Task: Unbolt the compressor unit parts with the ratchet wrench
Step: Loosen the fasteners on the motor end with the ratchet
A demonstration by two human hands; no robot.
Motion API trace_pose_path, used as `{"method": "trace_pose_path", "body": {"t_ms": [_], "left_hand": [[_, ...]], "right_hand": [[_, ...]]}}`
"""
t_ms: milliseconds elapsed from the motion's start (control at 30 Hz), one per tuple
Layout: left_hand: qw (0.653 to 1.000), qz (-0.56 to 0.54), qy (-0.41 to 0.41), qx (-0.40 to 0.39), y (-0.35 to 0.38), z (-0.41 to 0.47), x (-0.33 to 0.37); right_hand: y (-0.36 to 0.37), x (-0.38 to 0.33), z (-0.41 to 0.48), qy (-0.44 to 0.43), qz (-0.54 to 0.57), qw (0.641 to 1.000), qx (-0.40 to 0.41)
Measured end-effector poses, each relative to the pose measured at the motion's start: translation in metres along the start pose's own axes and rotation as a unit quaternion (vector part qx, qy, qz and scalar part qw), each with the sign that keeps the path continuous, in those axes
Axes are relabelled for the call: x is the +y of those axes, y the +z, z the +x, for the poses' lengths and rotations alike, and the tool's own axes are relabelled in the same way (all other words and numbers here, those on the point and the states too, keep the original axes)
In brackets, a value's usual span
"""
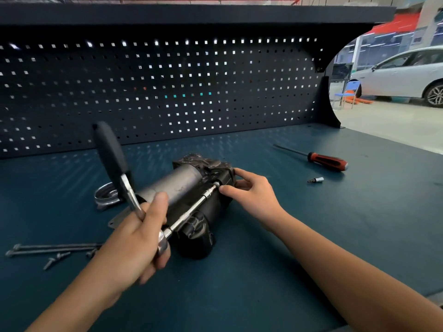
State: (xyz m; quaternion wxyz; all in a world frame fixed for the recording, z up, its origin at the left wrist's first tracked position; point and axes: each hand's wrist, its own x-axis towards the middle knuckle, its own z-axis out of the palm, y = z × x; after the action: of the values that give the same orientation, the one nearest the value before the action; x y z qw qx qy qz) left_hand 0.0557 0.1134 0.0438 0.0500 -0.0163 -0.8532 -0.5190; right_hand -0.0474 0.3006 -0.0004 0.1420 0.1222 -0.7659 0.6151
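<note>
My left grip [134,238] clenches the ratchet wrench [189,211], shaft lying along the compressor [177,185] toward the end my right grip [254,195] holds

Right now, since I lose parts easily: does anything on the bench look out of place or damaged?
Nothing looks damaged. Loose bolts lie scattered left of the compressor, and a socket bit lies alone near the screwdriver; both could get lost.
</note>
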Motion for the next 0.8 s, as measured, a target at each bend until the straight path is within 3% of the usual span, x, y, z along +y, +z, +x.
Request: {"method": "trace_pose_path", "body": {"t_ms": [67, 133, 200, 267, 367, 467, 567, 800], "left_hand": [[0.977, -0.197, -0.079, -0.024, 0.001, 0.002, 0.006], [0.916, -0.373, -0.145, -0.034, -0.001, 0.006, 0.009], [0.865, -0.473, -0.160, -0.046, -0.006, 0.007, 0.010], [0.859, -0.490, -0.137, -0.057, -0.007, 0.004, 0.008], [0.918, -0.385, -0.076, -0.061, -0.003, 0.002, 0.002], [0.987, -0.160, 0.024, -0.016, 0.000, 0.005, -0.004], [0.995, 0.000, 0.102, 0.020, -0.001, 0.008, -0.008], [0.982, 0.109, 0.155, 0.021, 0.005, 0.003, -0.023]], "right_hand": [[-0.001, 0.000, 0.000, 0.000, 0.002, 1.000, -0.002], [-0.001, 0.001, 0.000, 0.002, 0.005, 1.000, -0.005], [-0.002, 0.001, 0.000, 0.005, 0.011, 1.000, -0.007], [-0.002, 0.002, 0.001, 0.008, 0.012, 1.000, -0.008], [-0.002, 0.002, 0.002, 0.009, 0.013, 1.000, -0.011], [-0.003, 0.001, 0.002, 0.010, 0.006, 1.000, -0.014], [-0.002, 0.000, 0.001, 0.011, -0.007, 1.000, -0.013], [-0.007, 0.005, 0.002, 0.009, 0.009, 1.000, -0.021]]}}
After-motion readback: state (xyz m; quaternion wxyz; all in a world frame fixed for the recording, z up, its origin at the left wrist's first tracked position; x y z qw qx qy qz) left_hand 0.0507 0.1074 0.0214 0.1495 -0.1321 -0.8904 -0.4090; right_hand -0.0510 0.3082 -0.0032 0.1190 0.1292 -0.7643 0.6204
